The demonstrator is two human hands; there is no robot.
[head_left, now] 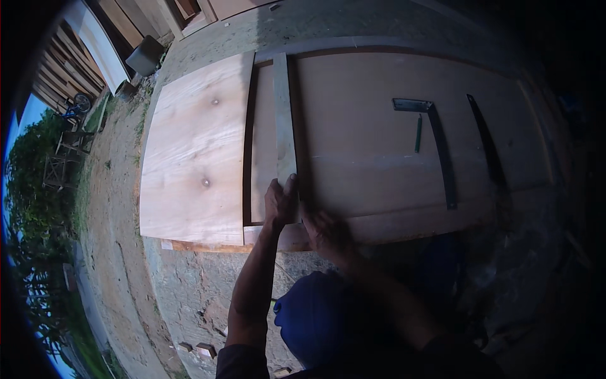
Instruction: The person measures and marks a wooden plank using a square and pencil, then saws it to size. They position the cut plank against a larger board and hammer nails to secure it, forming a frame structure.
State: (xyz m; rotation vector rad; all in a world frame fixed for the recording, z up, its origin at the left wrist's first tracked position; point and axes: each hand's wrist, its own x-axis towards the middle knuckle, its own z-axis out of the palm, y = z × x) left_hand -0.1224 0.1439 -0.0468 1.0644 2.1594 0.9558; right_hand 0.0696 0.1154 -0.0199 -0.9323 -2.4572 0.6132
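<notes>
Hands at frame centre, on the near end of a narrow wooden strip [284, 120] running up a big plywood sheet [379, 151]. Left hand [279, 203] pressed flat on the strip's end, fingers together. Right hand [325, 232] just beside it at the sheet's lower edge, grip unclear in shadow. Lighter plywood panel [196, 151] to the left. Metal square [435, 145] and green pencil [418, 132] right of centre.
</notes>
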